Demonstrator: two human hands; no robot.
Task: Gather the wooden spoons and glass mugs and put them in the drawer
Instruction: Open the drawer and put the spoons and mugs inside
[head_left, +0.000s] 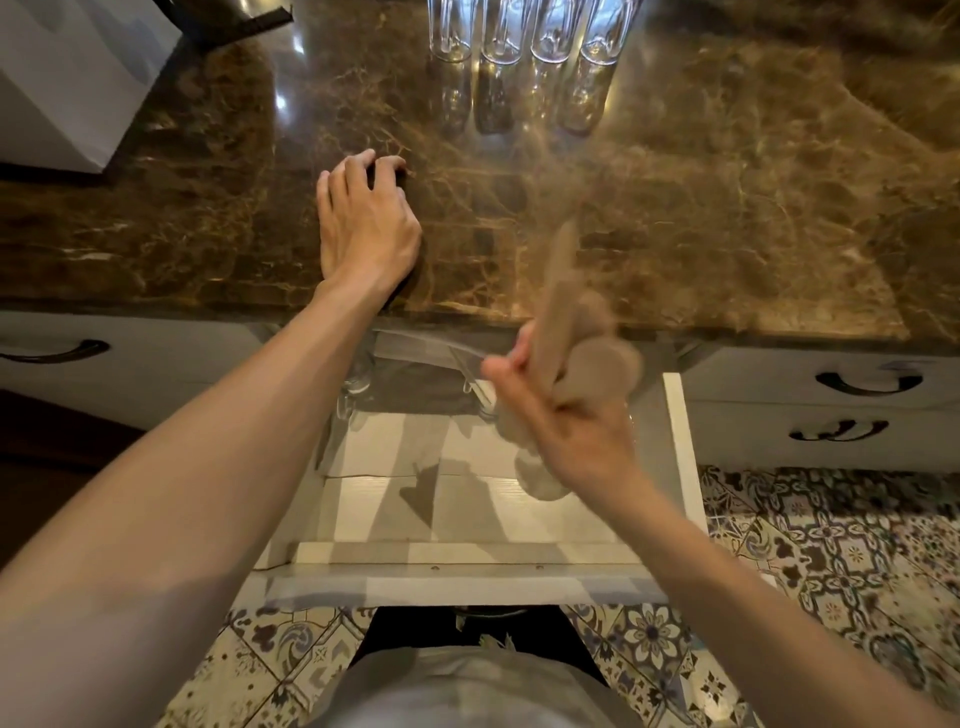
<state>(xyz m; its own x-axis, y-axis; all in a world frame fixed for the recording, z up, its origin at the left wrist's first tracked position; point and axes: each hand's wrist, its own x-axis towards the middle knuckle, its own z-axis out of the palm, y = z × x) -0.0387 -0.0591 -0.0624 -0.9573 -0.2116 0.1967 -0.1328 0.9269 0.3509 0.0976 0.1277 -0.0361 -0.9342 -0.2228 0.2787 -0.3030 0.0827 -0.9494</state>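
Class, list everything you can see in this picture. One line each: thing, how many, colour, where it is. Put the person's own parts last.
Glass mugs: four, clear, in a row at the far edge of the countertop.
Wooden spoons: several, exact count blurred, pale wood, held above the open drawer.
Drawer: one, white, pulled open below the countertop; some clear glassware shows at its back.
Countertop: one, brown marble.
Closed drawers: white with dark handles, to either side.
White box: one, on the countertop's far left.
Floor tiles: patterned, cream and blue-grey.
Left hand: resting flat on the countertop, empty.
Right hand: its grip closed round the wooden spoons.
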